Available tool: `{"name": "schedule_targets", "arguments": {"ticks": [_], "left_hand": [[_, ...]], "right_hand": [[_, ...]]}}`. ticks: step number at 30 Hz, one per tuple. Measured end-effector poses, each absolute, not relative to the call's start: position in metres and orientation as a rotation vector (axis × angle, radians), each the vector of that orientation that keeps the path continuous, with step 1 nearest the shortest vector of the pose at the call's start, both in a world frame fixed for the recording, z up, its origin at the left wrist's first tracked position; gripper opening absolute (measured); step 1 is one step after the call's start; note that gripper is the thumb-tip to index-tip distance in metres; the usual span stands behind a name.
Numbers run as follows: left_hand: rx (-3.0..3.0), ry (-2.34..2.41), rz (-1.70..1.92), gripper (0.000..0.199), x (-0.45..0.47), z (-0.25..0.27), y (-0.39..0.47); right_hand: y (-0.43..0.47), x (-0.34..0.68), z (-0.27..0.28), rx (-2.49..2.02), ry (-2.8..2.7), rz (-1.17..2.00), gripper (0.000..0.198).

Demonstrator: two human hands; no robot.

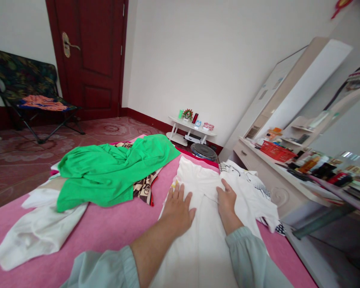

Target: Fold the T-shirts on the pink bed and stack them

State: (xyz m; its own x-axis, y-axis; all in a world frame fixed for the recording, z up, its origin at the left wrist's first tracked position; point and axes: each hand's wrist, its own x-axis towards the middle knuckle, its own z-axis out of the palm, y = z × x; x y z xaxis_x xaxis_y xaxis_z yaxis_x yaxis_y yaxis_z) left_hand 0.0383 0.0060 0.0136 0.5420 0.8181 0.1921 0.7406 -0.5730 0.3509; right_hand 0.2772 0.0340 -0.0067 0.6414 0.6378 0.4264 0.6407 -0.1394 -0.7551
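A long white garment [199,248] lies spread lengthwise on the pink bed cover [117,236], with a gathered band near its far end and a seam down its middle. Flat on its left part rests my left hand [178,208], fingers spread. My right hand [227,200] touches its right edge, thumb and forefinger apart; the other fingers are mostly hidden. Just right of that hand is a white printed shirt [246,188] with black checked patches. To the left, a bright green garment [108,172] lies crumpled over other clothes, among them a brown patterned piece [144,189].
White cloth [42,232] lies at the bed's left side. A dressing table [288,176] with a red basket [277,151] and bottles stands close on the right. Beyond the bed are a low white stand [192,128], a folding chair [24,80] and a dark red door [93,52].
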Motion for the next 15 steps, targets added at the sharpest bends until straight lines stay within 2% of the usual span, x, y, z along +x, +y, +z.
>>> {"name": "schedule_targets", "arguments": {"ticks": [4, 9, 15], "left_hand": [[2.539, 1.303, 0.488, 0.06, 0.037, 0.014, 0.006], [2.519, 1.295, 0.568, 0.061, 0.037, 0.012, 0.007], [2.431, 1.389, 0.694, 0.062, 0.04, 0.008, 0.01]], "right_hand": [[0.017, 0.254, 0.015, -1.922, -1.433, -0.4, 0.053], [0.001, 0.226, 0.034, -1.807, -2.269, -0.555, 0.061], [-0.009, 0.224, 0.031, -1.815, -2.192, -0.654, 0.066]]}}
